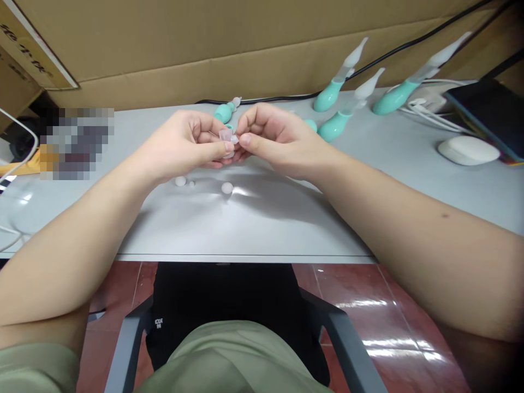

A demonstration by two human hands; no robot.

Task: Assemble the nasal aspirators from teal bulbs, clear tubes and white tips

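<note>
My left hand point(186, 143) and my right hand point(278, 139) meet above the grey table point(262, 224), fingers curled. Together they pinch a small clear plastic piece point(226, 136) between thumbs and fingertips. Just behind the hands lies a teal bulb with a clear tip point(225, 111). Below the hands, three small white round pieces rest on the table: one point(180, 180), a tiny one point(191, 184) and a larger one point(227, 188).
Three teal bulbs with long clear nozzles point(333, 93) point(344, 117) point(403, 93) lie at the back right. A white mouse point(469, 150), white cables point(426, 112) and a dark tablet point(487, 112) sit far right. A cardboard wall point(245, 49) backs the table. A black cable runs along it.
</note>
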